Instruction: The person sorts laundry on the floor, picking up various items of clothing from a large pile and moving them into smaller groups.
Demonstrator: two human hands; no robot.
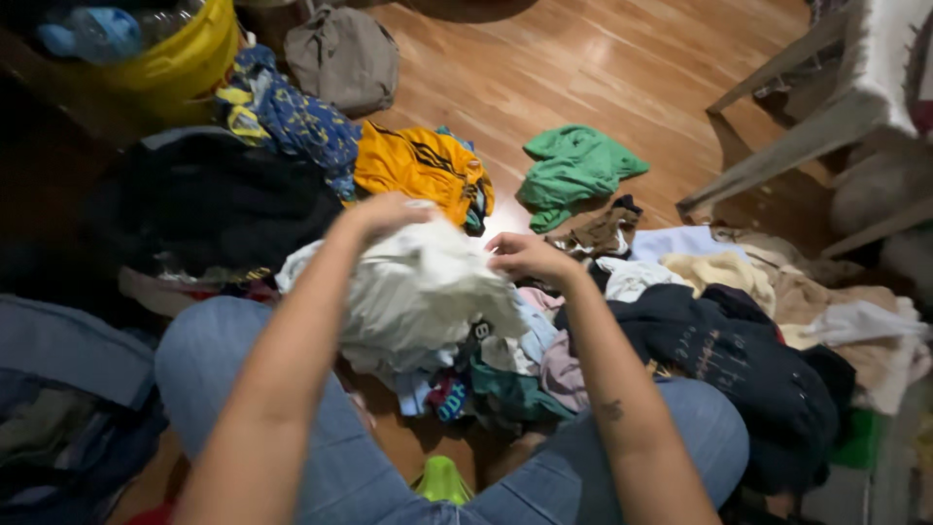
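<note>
At the far left, a yellow tub (190,60) is sitting against the wall with a plastic bottle (92,31) lying in it, out of the way of the clothes. Just right of it a blue patterned garment (296,122) and a grey bag (342,56) are lying on the wooden floor (603,68), and a dark heap (209,199) is piling up near them.

In the middle, the person is sitting with denim knees (224,360) spread wide, so the pile is lying within reach between them. The left hand (384,214) is gripping the top left edge of a white cloth (418,287), fingers closed into the fabric. The right hand (525,255) is pinching the cloth's top right edge. The two hands are holding it up above the pile, so it is hanging and bunching down between the forearms. Behind it an orange shirt (423,165) is lying crumpled.

Further right, a green shirt (573,167) is lying alone on bare floor, apart from the heap. Near right, a dark navy garment (739,360) and cream and beige clothes (807,292) are spreading loosely beside the right knee. At the far right, a pale chair (826,107) is standing over the clothes' edge.
</note>
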